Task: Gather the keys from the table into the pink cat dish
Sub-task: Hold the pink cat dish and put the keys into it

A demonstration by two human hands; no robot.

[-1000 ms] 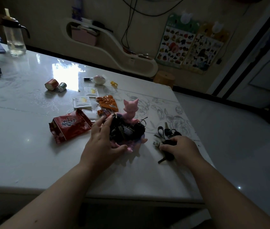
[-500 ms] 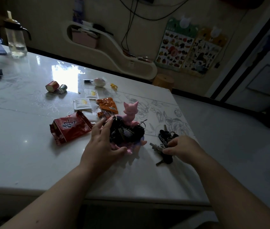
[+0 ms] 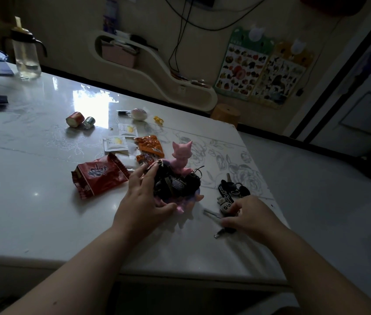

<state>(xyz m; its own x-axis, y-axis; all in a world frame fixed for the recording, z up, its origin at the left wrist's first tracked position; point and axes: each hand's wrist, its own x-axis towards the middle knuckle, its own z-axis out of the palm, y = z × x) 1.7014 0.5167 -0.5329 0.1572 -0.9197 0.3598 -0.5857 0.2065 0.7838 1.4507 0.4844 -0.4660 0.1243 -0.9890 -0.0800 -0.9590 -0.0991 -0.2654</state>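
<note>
The pink cat dish (image 3: 181, 155) stands near the middle of the white table, filled with dark key bunches (image 3: 175, 183). My left hand (image 3: 143, 198) rests against the dish's left and front rim, its fingers spread over the keys in it. To the right of the dish a bunch of keys (image 3: 227, 194) with a black strap and a small white charm lies on the table. My right hand (image 3: 250, 215) lies over the near end of that bunch, its fingers curled around it.
A red snack bag (image 3: 99, 176), orange wrappers (image 3: 149, 145) and white sachets (image 3: 115, 143) lie left of the dish. Two small cans (image 3: 81, 120) sit farther back, with a water bottle (image 3: 25, 53) at the far left. The table's right edge (image 3: 268, 185) runs just past the keys.
My right hand has slid back along the key bunch toward me, uncovering the strap and charm. My left hand has stayed on the dish.
</note>
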